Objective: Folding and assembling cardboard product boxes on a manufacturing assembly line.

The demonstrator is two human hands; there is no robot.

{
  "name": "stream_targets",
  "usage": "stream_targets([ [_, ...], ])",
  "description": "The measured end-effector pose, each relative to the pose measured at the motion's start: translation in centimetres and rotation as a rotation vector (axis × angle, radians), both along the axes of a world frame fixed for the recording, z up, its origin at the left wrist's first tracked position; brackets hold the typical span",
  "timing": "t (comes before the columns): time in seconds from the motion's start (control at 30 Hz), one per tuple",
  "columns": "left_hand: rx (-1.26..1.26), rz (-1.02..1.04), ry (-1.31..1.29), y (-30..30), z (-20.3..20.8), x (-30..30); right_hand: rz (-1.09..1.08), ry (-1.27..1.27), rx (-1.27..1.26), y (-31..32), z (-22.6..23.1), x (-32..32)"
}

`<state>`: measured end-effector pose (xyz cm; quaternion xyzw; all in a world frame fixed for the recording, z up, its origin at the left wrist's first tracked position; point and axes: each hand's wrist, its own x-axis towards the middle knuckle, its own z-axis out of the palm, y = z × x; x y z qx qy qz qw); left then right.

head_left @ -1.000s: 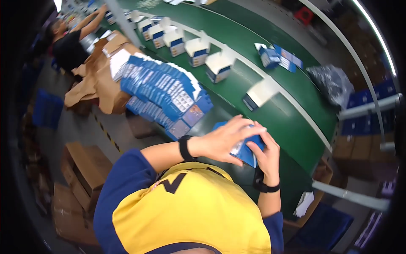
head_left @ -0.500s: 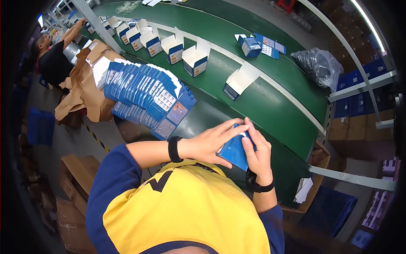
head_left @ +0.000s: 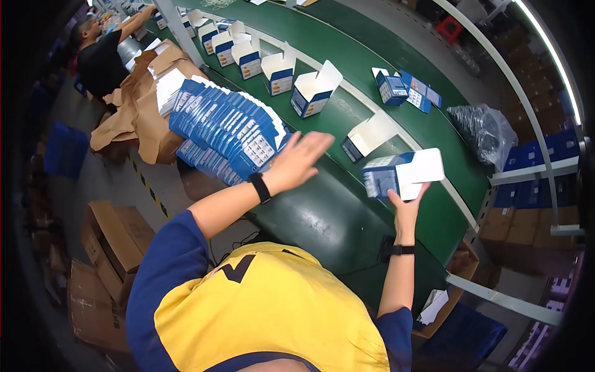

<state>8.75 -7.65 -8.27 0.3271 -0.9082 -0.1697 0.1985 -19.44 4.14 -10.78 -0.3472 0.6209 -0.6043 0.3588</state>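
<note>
In my right hand [head_left: 406, 209] is a small blue and white carton [head_left: 385, 175], gripped from below, its white flaps standing out to the right. My left hand [head_left: 300, 161] is empty, its fingers stretched out, just right of a fanned stack of flat blue cartons [head_left: 229, 127]. An opened carton [head_left: 367, 137] with a cream inside sits on the green belt, just beyond the held one. Further left along the belt stands another open carton [head_left: 312, 93], with several more in a row behind it.
Brown wrapping paper [head_left: 145, 102] lies left of the stack, near a co-worker in black [head_left: 102, 62]. Across the belt are a closed-looking carton [head_left: 392, 91], flat blue pieces [head_left: 421, 93] and a clear plastic bag [head_left: 484, 133]. Cardboard boxes [head_left: 102, 273] stand on the floor at left.
My hands have come apart. The carton, earlier a folded blue piece between both hands, is now opened out and moved forward in my right hand. My left hand has let go and moved toward the stack.
</note>
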Motion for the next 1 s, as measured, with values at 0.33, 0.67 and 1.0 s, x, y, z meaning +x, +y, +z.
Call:
stream_targets([
  [0.33, -0.367, 0.688, -0.541, -0.2, -10.4, 7.0, -0.285, 0.481, 0.377, -2.8, -10.7, -2.9],
  [0.67, 0.113, 0.631, -0.432, 3.5, -13.6, 4.9, -0.074, -0.520, 0.620, 0.9, -13.1, 18.3],
  [1.0, 0.505, 0.599, -0.002, 1.3, -12.0, 6.6, -0.018, -0.494, 0.489, 1.8, -8.2, 18.9],
])
